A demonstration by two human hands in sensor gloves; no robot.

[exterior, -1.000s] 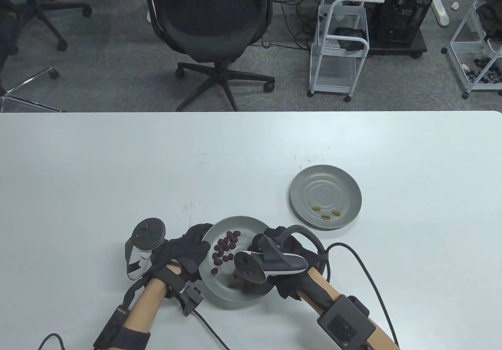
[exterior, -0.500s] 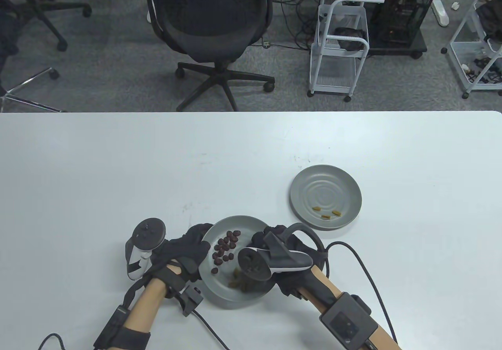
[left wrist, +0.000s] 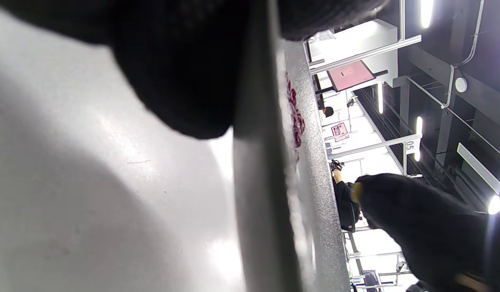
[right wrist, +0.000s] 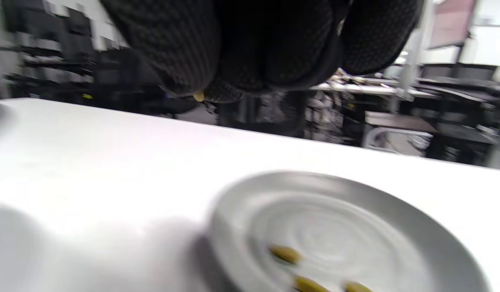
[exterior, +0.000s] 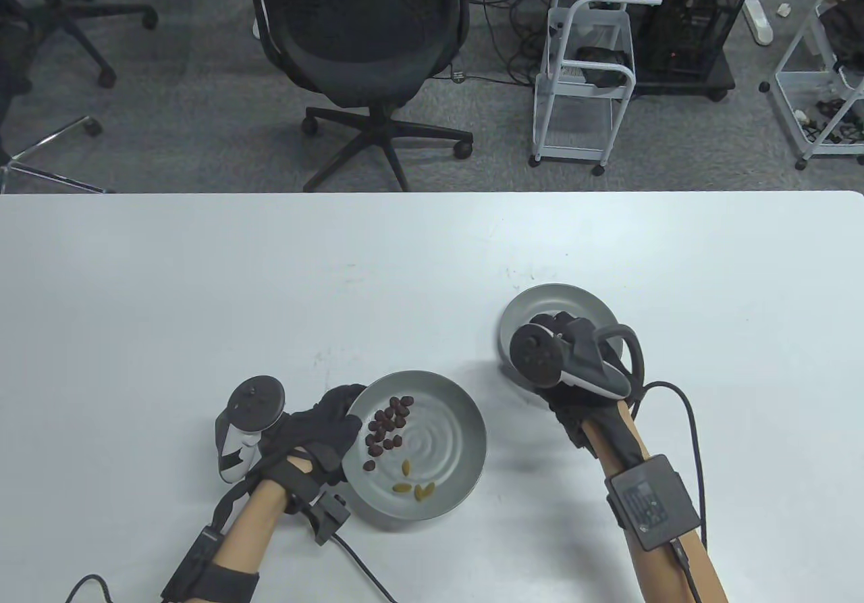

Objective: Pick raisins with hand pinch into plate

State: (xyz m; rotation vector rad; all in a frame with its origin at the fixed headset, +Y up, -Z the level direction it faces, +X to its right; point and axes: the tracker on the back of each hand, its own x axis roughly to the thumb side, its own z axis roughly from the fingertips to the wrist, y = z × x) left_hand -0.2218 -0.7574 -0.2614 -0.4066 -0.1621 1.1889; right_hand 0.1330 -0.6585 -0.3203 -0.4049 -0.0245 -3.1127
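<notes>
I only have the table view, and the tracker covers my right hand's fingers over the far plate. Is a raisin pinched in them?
Observer: Yes. The right wrist view shows a small yellow raisin pinched at the right hand's fingertips, not yet dropped.
Operator: How many lie in that plate under my hand?
Observer: Three dropped raisins show in the far plate, close to its near rim.
Operator: And the left hand's grip?
Observer: In the left wrist view, the left hand has a finger against the outer wall of the near plate.
</notes>
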